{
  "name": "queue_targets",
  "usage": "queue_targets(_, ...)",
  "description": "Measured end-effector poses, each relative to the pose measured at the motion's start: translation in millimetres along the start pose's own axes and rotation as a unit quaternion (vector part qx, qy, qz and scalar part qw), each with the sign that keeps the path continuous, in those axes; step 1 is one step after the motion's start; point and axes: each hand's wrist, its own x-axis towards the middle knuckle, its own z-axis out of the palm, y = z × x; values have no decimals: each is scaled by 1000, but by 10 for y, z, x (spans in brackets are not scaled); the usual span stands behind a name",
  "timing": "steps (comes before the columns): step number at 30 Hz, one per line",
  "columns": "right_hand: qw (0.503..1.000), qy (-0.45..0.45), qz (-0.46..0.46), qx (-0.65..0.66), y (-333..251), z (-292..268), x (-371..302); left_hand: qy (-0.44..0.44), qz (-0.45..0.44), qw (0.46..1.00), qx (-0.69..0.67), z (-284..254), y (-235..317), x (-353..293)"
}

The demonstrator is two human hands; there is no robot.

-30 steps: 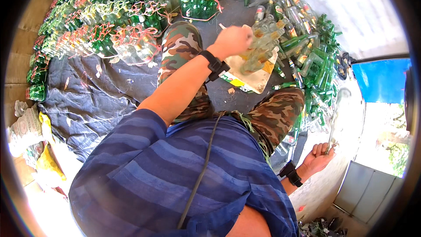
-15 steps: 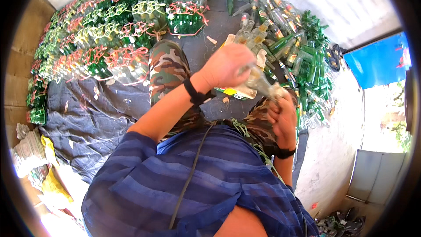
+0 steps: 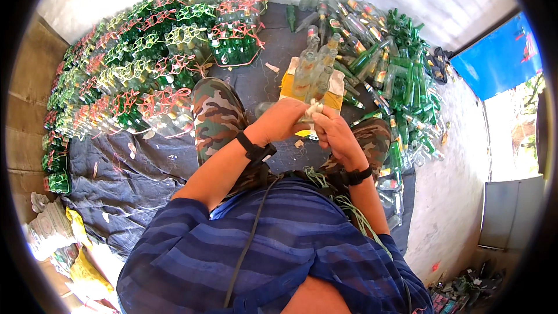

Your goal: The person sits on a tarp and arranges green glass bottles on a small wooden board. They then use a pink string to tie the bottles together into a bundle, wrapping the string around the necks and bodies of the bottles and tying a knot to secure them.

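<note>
While a dark sheet (image 3: 122, 168) spreads over the floor, rows of green and clear bottles bundled with red and yellow-green ties (image 3: 139, 70) cover it toward the far left, standing close against one another. Next in size comes a heap of loose bottles (image 3: 378, 58), mostly green with some clear and labelled ones, lying at all angles beside the pale wall (image 3: 436, 209) on the right. Between the person's knees, in camouflage trousers (image 3: 218, 107), sits a yellow and tan cardboard piece (image 3: 287, 86) with a group of clear bottles (image 3: 314, 67) on it, necks pointing away from the person. One more clear bottle (image 3: 264, 109) is at the near edge of the cardboard, held crosswise between the hands, its base showing to the left and most of its length hidden. The left hand (image 3: 285, 119) grasps this bottle, while the right hand (image 3: 337, 134) meets it with curled fingers at a small pale piece (image 3: 314, 108); whether those fingers also grip the bottle's neck cannot be told.
</note>
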Motion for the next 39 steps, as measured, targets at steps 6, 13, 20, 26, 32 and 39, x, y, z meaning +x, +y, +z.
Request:
queue_targets(6,984,51,-101,140,84,-276,134,1,-187,981,-54,-71,-73,-64)
queue_targets(13,967,131,-57,210,789,-791,234,112,-270,951,-101,-340,-255,172)
queue_targets(20,966,200,-31,160,827,-831,281,126,-288,939,-141,-217,-634,379)
queue_targets(26,973,207,-15,104,876,-743,302,146,-297,932,-148,-46,-634,403)
queue_targets(32,973,217,-9,82,859,-706,342,145,-322,925,-140,-7,-658,478)
queue_targets(39,972,229,-9,55,868,-681,370,145,-325,926,-126,113,-733,519)
